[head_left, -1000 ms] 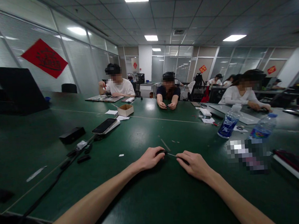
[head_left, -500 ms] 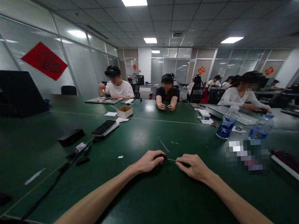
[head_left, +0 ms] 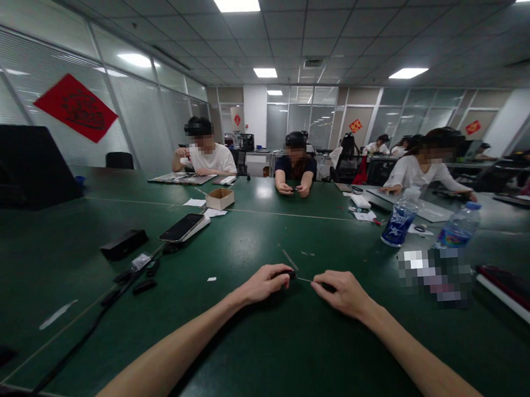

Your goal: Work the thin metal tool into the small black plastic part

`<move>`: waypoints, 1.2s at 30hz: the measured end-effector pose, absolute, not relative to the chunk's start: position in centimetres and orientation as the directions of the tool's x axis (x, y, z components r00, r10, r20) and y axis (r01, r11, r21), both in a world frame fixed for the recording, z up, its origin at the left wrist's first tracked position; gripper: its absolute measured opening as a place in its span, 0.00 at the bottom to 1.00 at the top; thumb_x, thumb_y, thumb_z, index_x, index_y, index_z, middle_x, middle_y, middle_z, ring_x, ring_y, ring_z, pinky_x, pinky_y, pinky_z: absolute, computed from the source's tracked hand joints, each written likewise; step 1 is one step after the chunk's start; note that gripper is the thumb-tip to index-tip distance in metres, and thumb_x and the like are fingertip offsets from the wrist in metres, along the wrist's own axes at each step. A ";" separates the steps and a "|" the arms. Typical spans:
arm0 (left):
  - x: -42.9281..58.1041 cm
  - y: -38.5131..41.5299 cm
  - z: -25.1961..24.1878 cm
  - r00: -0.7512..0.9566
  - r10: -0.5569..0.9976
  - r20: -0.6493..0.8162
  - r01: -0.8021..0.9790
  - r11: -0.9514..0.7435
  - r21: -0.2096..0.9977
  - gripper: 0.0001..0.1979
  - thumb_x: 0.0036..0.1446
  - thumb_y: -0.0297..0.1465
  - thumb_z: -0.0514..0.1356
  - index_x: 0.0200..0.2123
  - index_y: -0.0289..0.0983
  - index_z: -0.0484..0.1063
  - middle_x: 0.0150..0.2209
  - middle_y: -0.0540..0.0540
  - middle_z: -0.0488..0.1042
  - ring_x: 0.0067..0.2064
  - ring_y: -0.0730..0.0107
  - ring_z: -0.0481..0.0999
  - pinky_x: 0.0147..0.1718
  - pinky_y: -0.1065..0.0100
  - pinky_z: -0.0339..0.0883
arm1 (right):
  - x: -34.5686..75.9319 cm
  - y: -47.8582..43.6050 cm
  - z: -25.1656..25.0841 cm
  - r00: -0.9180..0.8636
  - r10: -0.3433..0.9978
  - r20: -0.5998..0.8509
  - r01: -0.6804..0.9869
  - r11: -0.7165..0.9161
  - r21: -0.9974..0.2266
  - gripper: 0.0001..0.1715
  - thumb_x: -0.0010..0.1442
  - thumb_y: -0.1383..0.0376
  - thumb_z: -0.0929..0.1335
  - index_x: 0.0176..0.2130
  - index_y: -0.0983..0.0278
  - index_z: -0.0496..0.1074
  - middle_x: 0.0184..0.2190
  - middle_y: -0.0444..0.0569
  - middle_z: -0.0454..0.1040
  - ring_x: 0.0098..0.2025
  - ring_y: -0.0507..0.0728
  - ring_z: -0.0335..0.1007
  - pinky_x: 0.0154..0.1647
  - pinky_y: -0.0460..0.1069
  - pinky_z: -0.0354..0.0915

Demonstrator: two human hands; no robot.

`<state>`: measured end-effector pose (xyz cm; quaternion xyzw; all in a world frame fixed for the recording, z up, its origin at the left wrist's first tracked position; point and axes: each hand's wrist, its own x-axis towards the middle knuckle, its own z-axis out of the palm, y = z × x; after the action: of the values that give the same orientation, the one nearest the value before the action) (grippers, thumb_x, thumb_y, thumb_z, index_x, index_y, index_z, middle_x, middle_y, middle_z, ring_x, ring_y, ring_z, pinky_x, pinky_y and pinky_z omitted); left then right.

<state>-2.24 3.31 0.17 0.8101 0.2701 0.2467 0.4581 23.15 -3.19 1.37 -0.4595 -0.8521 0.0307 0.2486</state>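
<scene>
Holding thin metal pin (head_left: 303,279) between both hands, over green table (head_left: 250,242). Left hand (head_left: 262,286) curled, fingers (head_left: 273,275) closed on small black piece (head_left: 287,274) at pin's left end. Right hand (head_left: 343,294) nearly closed, fingers (head_left: 326,281) pinching pin's right end, dark piece (head_left: 330,287) showing beneath them. Pale sliver (head_left: 290,259) and white paper scrap (head_left: 211,279) lie just ahead of hands. Smartphone (head_left: 180,227) sits farther ahead, left; two plastic water bottles (head_left: 398,225) (head_left: 460,227) stand right. Co-workers (head_left: 295,166) sit across table.
</scene>
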 end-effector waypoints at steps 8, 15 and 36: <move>-2.1 3.0 0.4 0.679 0.715 0.168 0.261 -0.449 0.854 0.21 0.61 0.41 0.51 0.50 0.33 0.69 0.33 0.46 0.72 0.32 0.71 0.67 0.32 0.71 0.59 | 22.9 -3.2 0.9 -0.429 0.812 0.396 0.786 0.551 -0.279 0.16 0.65 0.58 0.60 0.41 0.61 0.74 0.31 0.46 0.74 0.30 0.52 0.69 0.34 0.47 0.64; -2.0 2.9 0.1 0.661 0.721 0.211 0.316 -0.522 0.792 0.20 0.61 0.41 0.51 0.50 0.36 0.70 0.33 0.47 0.73 0.33 0.69 0.69 0.32 0.71 0.59 | 22.8 -3.1 0.7 -0.400 0.822 0.406 0.811 0.523 -0.260 0.16 0.66 0.58 0.60 0.41 0.60 0.74 0.31 0.46 0.74 0.30 0.52 0.69 0.34 0.47 0.63; -1.9 3.2 0.0 0.678 0.707 0.202 0.351 -0.553 0.755 0.20 0.62 0.40 0.49 0.50 0.36 0.69 0.33 0.48 0.74 0.33 0.70 0.70 0.34 0.71 0.61 | 18.5 -6.7 1.0 -0.709 0.611 0.352 0.599 0.785 -0.155 0.12 0.64 0.60 0.61 0.38 0.59 0.73 0.26 0.43 0.70 0.25 0.48 0.62 0.26 0.45 0.52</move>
<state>-1.85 3.17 0.02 0.8448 0.3130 0.2510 0.3541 18.45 -6.69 1.01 -0.3272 -0.9243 0.0146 0.1958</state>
